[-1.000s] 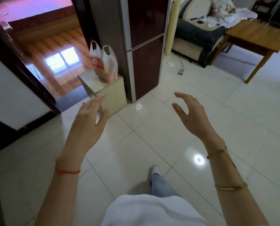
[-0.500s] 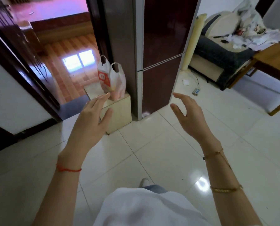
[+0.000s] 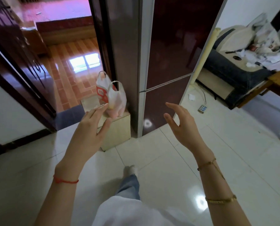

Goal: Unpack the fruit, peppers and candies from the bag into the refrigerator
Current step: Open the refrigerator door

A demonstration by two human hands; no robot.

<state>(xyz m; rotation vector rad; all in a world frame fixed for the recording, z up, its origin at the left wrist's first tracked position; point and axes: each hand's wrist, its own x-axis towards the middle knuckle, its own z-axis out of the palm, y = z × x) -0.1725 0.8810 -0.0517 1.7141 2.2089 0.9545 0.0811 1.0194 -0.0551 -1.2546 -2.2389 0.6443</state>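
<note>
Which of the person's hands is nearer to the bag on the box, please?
Left. The left hand is raised just in front of the bag, its fingertips overlapping the bag's lower edge in view. The right hand is farther right, before the refrigerator door.

You've got glossy white floor tiles [image 3: 217, 144] under you, and a low beige box stand [image 3: 118, 134] sits on them, tight beside the dark refrigerator [image 3: 165, 98]. On the stand's top rests the white-and-orange plastic bag [image 3: 110, 97], handles up. A white power strip [image 3: 202, 108] lies on the floor farther right.
</note>
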